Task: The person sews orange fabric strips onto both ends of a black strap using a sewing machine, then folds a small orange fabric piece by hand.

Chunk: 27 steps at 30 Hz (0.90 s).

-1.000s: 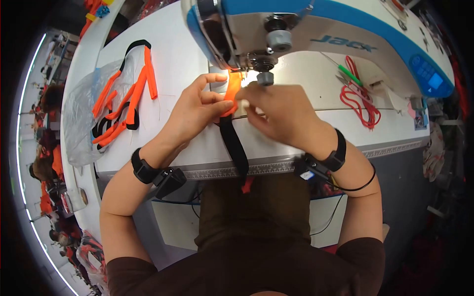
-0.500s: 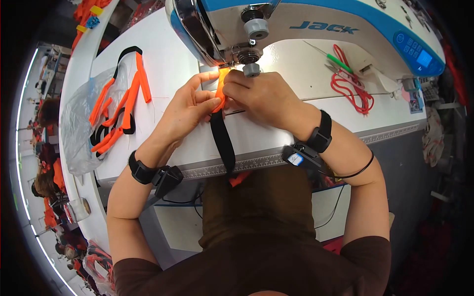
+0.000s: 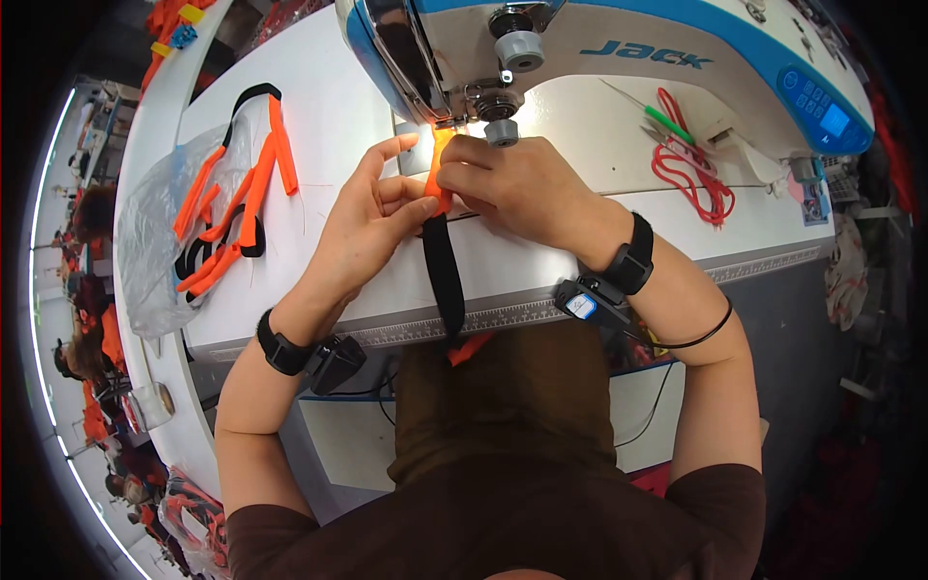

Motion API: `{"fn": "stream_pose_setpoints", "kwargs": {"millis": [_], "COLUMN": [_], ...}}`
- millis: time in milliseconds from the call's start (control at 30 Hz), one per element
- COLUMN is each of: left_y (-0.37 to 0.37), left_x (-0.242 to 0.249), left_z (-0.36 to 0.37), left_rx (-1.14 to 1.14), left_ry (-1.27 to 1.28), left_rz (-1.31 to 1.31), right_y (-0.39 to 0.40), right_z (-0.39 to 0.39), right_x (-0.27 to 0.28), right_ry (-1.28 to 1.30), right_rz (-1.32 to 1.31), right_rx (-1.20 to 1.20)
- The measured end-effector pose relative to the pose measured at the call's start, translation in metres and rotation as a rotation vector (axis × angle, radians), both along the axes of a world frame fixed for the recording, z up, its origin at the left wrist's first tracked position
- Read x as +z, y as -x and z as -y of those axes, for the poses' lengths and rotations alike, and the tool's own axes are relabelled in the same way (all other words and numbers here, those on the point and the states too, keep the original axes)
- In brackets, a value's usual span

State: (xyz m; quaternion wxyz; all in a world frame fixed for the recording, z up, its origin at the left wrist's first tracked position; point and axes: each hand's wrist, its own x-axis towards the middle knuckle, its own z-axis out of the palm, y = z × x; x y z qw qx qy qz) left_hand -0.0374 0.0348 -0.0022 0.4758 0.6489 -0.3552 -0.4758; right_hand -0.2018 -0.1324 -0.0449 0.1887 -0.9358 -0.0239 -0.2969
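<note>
An orange fabric strip (image 3: pixel 439 189) runs up under the lit needle area of the sewing machine (image 3: pixel 619 39). From its lower end a black strap (image 3: pixel 443 271) hangs over the table's front edge. My left hand (image 3: pixel 377 208) pinches the strip's lower left side between thumb and fingers, its index finger raised clear of the fabric. On the other side my right hand (image 3: pixel 527 188) is closed with bent fingers at the strip's right edge, close below the presser foot. Its fingertips are partly hidden, but they appear to grip the strip.
Several orange and black straps (image 3: pixel 253 188) lie on a clear plastic bag (image 3: pixel 159 261) at the left. Under the machine arm rest a red cord (image 3: pixel 691 179) and a green-handled tool (image 3: pixel 667 124). A ruler tape (image 3: pixel 527 314) lines the table's front edge.
My left index finger has lifted away from the orange strip. The black strap hangs slightly straighter. The view has shifted a little, and both hands remain by the needle area.
</note>
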Motion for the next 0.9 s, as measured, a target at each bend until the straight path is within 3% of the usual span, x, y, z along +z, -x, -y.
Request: {"fn": "stream_pose_setpoints", "kwargs": {"millis": [300,400,467,533,600,900], "left_y": [-0.005,-0.005,-0.008,-0.018,-0.024,-0.015], "left_x": [0.008,0.023,0.016,0.0,-0.01,-0.018], "left_z": [0.0,0.001,0.004,0.014,0.026,0.032], "left_rx": [-0.067,-0.214,-0.14,-0.071,-0.107,-0.164], "left_ry": [-0.076,-0.225,0.026,0.181,0.388,0.398], "left_rz": [-0.055,0.081,0.806,0.857,1.165,1.259], "right_y": [0.006,0.011,0.012,0.013,0.014,0.017], "right_z": [-0.009,-0.015,-0.019,-0.021,-0.023,-0.024], "right_x": [0.011,0.011,0.012,0.015,0.016,0.015], "right_ry": [0.307,0.339,0.328,0.318,0.3,0.296], "right_rz": [0.143,0.062,0.026,-0.013,-0.043,-0.097], "right_rx": [0.021,0.044,0.045,0.043,0.043,0.028]}}
